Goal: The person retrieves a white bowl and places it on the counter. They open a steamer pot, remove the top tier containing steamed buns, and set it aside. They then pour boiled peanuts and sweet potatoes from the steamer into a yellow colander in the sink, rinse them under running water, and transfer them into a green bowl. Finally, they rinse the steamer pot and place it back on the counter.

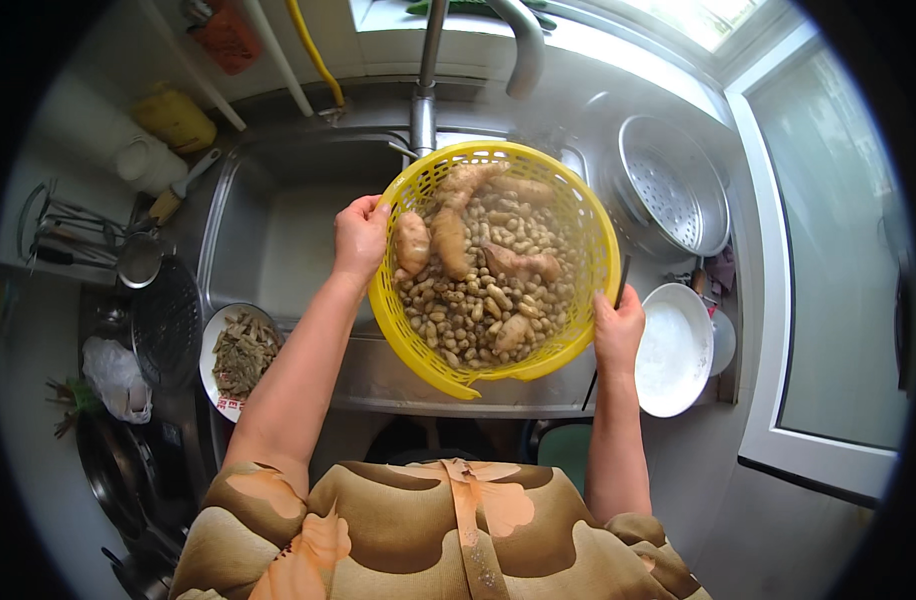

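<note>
A yellow plastic colander basket (413,364) is held up over the right side of the sink counter. My left hand (360,236) grips its left rim, and my right hand (620,326) grips the lower right rim. A thin dark stick, like a chopstick (623,281), runs through my right hand. Inside the basket lie many peanuts in their shells (495,307), with several sweet potatoes (449,244) on top. Steam blurs the basket's upper right part. The rim is broken at the edge nearest me.
A steel sink basin (308,232) lies left, with a faucet (424,112) behind. Right stand a perforated steel steamer pot (668,184) and a white bowl (674,352). A plate of food scraps (244,356) sits left. An open window sash (758,420) juts in at right.
</note>
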A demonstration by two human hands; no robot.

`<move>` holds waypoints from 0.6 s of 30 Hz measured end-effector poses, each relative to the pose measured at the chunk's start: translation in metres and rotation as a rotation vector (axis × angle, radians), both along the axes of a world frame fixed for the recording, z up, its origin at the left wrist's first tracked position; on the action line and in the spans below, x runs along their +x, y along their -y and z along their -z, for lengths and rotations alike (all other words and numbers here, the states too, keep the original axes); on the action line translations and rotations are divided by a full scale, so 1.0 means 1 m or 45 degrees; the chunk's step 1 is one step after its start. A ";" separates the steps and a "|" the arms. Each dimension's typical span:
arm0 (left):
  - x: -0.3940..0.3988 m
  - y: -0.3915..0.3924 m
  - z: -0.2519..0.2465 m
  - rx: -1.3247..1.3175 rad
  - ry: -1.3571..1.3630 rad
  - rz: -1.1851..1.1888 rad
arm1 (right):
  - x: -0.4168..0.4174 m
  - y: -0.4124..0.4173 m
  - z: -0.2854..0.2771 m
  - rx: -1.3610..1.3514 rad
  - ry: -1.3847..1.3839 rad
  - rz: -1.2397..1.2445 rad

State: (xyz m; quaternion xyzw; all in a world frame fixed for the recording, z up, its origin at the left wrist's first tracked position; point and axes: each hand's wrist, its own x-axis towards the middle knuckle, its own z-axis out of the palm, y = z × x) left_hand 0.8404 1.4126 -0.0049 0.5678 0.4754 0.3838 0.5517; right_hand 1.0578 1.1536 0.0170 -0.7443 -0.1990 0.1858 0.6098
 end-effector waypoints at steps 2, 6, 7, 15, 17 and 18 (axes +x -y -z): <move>-0.009 0.006 -0.008 0.008 0.062 -0.016 | -0.001 -0.001 0.003 0.059 -0.032 -0.036; -0.015 0.015 -0.027 -0.024 0.198 -0.009 | 0.002 0.004 -0.008 0.167 -0.069 -0.111; -0.018 0.020 -0.036 -0.043 0.246 -0.003 | 0.001 0.006 -0.012 0.218 -0.094 -0.121; -0.044 0.039 -0.078 -0.083 0.334 0.040 | 0.003 0.022 -0.046 0.184 -0.112 -0.207; -0.045 0.036 -0.085 -0.013 0.313 0.043 | 0.002 0.019 -0.060 0.194 -0.117 -0.212; -0.047 0.035 -0.089 -0.063 0.325 0.075 | 0.008 0.021 -0.062 0.216 -0.133 -0.237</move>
